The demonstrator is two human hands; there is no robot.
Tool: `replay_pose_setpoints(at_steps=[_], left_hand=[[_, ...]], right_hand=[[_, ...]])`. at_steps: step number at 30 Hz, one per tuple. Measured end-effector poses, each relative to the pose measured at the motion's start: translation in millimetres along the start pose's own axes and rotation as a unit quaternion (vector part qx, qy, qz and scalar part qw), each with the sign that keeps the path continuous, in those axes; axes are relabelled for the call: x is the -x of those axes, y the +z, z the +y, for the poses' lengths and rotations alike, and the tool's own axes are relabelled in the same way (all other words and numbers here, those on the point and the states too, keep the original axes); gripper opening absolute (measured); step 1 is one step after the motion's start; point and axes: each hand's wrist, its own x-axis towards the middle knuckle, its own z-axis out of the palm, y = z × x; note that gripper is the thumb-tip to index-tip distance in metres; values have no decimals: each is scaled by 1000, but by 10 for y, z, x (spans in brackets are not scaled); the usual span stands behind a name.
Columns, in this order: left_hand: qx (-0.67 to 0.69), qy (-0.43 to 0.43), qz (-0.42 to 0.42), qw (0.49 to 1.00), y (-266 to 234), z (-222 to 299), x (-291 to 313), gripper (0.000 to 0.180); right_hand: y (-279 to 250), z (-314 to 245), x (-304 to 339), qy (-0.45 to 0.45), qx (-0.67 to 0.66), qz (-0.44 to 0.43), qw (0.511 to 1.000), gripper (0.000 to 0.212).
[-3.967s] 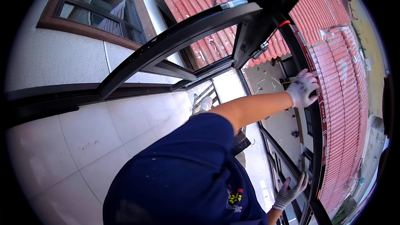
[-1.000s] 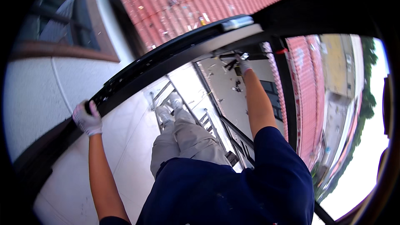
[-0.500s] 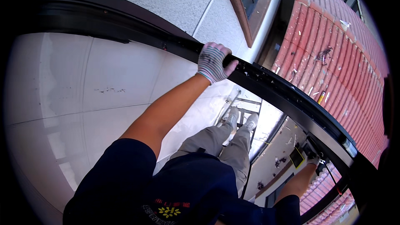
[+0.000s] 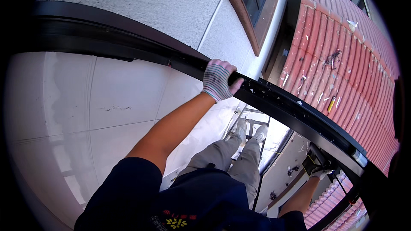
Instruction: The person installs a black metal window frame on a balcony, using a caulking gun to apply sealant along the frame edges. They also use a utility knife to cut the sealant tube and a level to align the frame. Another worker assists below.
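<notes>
My left hand [image 4: 219,80], in a striped knit glove, is closed over a long black metal frame bar [image 4: 282,105]. The bar crosses the view from upper left to lower right, with its thumb side toward the roof. Far below and to the right, my right hand [image 4: 321,173], also gloved, is closed around a dark object [image 4: 319,156] under the bar. That object's kind is hard to make out. A thin black rod or cable [image 4: 340,182] runs down beside this hand toward a red spot.
My feet stand on a ladder [image 4: 252,122] beneath the bar. Pale tiled wall [image 4: 124,94] lies to the left, with a speckled grey wall [image 4: 141,13] beyond. Red corrugated roofing [image 4: 325,51] on the right carries debris and a yellow-handled tool [image 4: 331,104]. A clear cylinder [image 4: 358,157] sits on the bar.
The bar and my left hand appear lower in the picture, the grip unchanged. My right hand has moved slightly down and left, and the dark object in it has shifted.
</notes>
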Motion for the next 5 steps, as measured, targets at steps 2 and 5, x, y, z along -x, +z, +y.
replay_pose_setpoints(at_steps=[2, 5], left_hand=[[11, -2, -4, 1000, 31, -20, -33, 38], [-35, -40, -33, 998, -78, 16, 65, 41]], right_hand=[[-81, 119, 106, -57, -10, -30, 998, 62], [688, 85, 693, -86, -31, -90, 992, 66]])
